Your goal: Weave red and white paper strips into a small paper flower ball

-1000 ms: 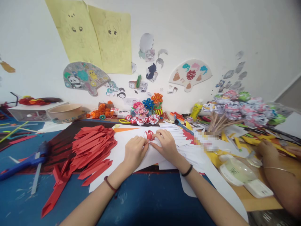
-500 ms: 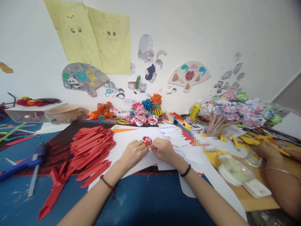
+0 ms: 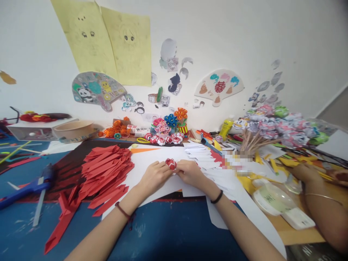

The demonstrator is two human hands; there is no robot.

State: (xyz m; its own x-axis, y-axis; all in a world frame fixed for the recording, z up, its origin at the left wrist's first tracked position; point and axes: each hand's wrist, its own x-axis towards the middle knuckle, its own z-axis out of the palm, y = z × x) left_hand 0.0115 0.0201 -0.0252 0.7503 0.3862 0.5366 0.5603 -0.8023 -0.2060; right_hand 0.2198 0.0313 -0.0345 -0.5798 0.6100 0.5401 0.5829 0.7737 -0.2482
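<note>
Between my two hands is a small red-and-white folded paper flower (image 3: 171,164), raised just over the white paper (image 3: 152,154). My left hand (image 3: 156,175) has its fingers closed on the flower's left side. Closed in a pinch, my right hand (image 3: 190,173) works at the flower's lower right edge; its fingertips are partly hidden. Folded red paper strips (image 3: 107,170) lie in a pile to the left of my hands. White folded strips (image 3: 199,152) are stacked to the right. Similar red-and-white paper flowers (image 3: 164,138) sit in a row behind.
A blue glue gun (image 3: 35,185) lies on the left. A beige bowl (image 3: 73,130) stands at the back left. To the right are a paper bouquet (image 3: 282,125), a yellow bottle (image 3: 227,127), a clear container (image 3: 272,197) and another person's arm (image 3: 320,203) among yellow papers.
The paper flower has turned slightly between my fingers, and both hands have shifted only a little. The other person's hand at the right has moved slightly.
</note>
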